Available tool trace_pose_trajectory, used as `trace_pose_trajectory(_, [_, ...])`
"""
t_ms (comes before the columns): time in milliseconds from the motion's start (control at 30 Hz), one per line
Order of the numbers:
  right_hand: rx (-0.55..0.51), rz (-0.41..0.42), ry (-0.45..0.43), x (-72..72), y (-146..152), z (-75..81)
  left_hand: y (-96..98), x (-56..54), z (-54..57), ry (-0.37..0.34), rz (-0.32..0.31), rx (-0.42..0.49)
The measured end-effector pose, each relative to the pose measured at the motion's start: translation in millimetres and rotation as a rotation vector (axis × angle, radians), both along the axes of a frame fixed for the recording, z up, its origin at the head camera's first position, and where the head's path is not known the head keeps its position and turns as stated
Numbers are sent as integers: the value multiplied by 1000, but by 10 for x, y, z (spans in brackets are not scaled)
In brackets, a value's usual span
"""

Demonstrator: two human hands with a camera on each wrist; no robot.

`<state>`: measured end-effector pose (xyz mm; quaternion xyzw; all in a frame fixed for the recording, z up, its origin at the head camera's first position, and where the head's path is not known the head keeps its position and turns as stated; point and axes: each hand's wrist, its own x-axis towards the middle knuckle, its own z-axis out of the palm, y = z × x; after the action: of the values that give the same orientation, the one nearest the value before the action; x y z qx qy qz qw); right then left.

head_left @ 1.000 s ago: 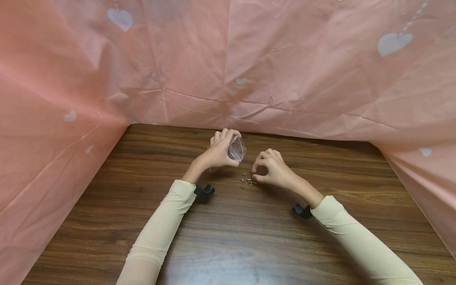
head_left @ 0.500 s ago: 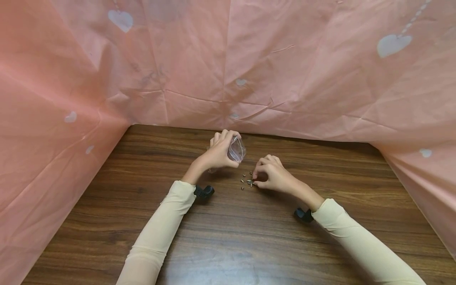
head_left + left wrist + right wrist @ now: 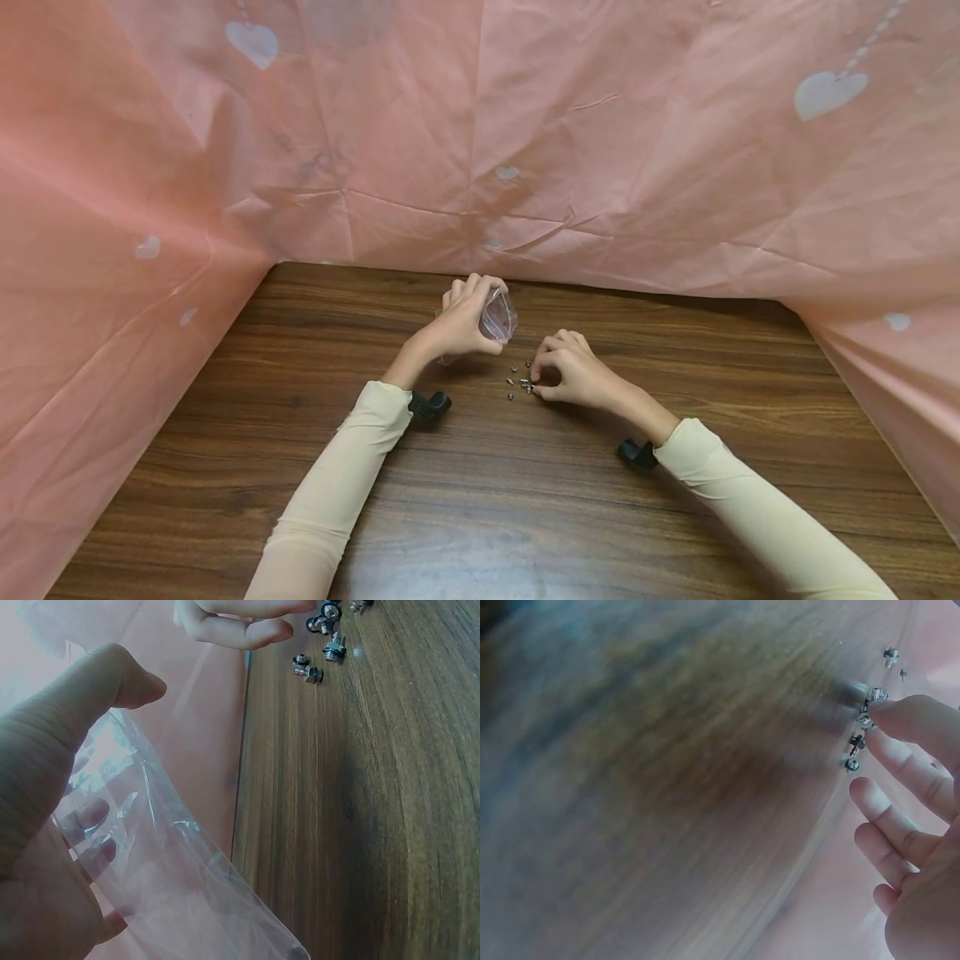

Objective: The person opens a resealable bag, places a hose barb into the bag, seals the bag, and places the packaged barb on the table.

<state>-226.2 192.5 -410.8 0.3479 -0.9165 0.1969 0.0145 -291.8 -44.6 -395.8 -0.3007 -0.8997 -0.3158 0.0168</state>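
Note:
My left hand (image 3: 456, 327) holds a clear plastic zip bag (image 3: 500, 315) spread open, its mouth tilted to the right. In the left wrist view the fingers show through the clear film. Right of the bag lies a loose cluster of small metal screws (image 3: 511, 397) with dark washers. Over the right side of this cluster, my right hand (image 3: 576, 368) has thumb and forefinger pinching at one screw (image 3: 865, 720); its other fingers are bent beside them. More screws (image 3: 334, 649) lie on the wood, as the left wrist view shows.
The brown wood-grain table (image 3: 480, 500) reaches back to a pink cloth (image 3: 405, 125) with white hearts, which hangs behind and along both sides. Dark camera mounts (image 3: 431, 405) are worn at the wrists.
My right hand has come down and slightly toward me, its fingertips now at the screws. The left hand with the bag has stayed in place.

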Motion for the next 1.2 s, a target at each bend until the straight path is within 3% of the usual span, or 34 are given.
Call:
trace_pose_trajectory(733, [26,-3,-44,-8,-31,-2,-4,-3,3,7,-2,5])
trace_pose_trajectory(1200, [10,-19,-83,-88,5,-7,-9,-8,-1,17,0,4])
